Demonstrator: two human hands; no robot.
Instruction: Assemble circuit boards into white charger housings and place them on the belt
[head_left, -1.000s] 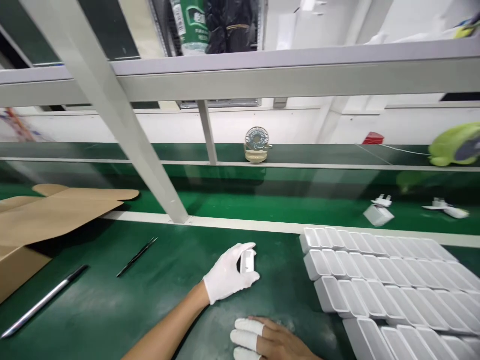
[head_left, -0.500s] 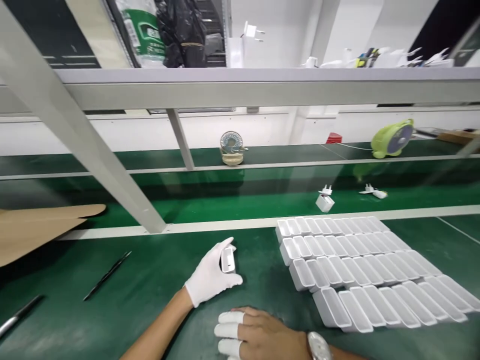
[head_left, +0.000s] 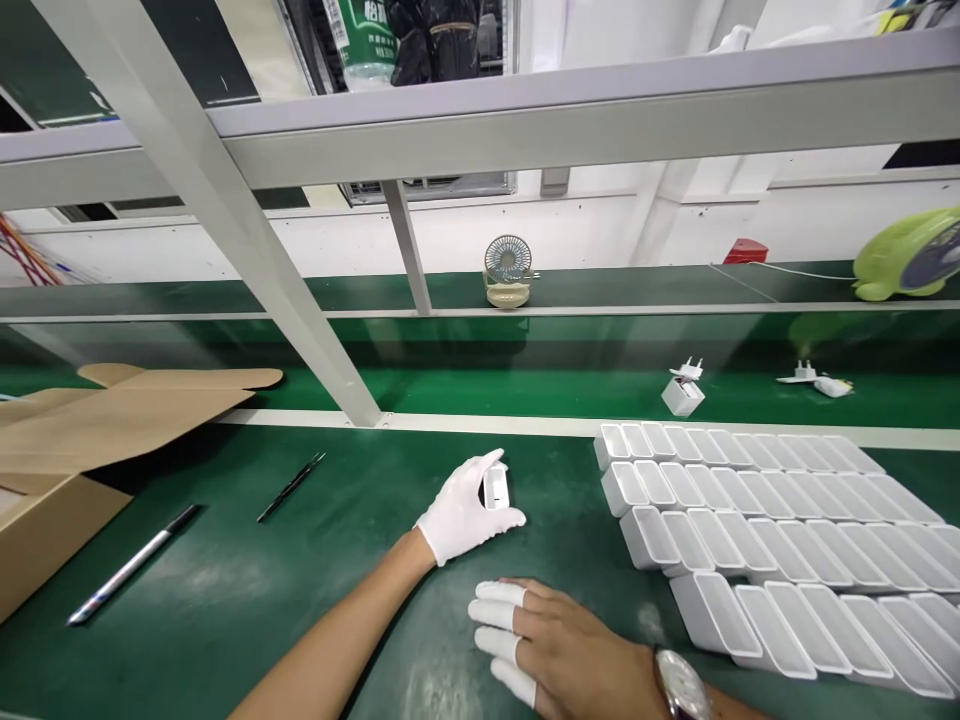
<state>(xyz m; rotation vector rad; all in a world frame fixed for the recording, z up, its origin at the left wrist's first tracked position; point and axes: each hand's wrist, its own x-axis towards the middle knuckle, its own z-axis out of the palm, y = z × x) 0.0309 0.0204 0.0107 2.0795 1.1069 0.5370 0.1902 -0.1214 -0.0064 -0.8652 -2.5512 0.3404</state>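
My left hand (head_left: 465, 515), in a white glove, rests on the green mat and is closed round a small white plastic shell (head_left: 496, 490), held upright between thumb and fingers. My right hand (head_left: 555, 650) lies flat on the mat just below it, fingers stretched out, with white cots on the fingertips and a watch at the wrist. It holds nothing. Rows of white plastic shells (head_left: 757, 530) lie in overlapping lines to the right of both hands.
An open cardboard box (head_left: 67, 450) sits at the left. A pen (head_left: 135, 563) and black tweezers (head_left: 291, 487) lie on the mat. Two white plug adapters (head_left: 683, 390) lie on the conveyor belt behind. A small fan (head_left: 508, 272) and a green fan (head_left: 911, 255) stand further back.
The view has swung back left, bringing the box into sight again. My left hand keeps its grip on the white shell, and my right hand stays flat on the mat.
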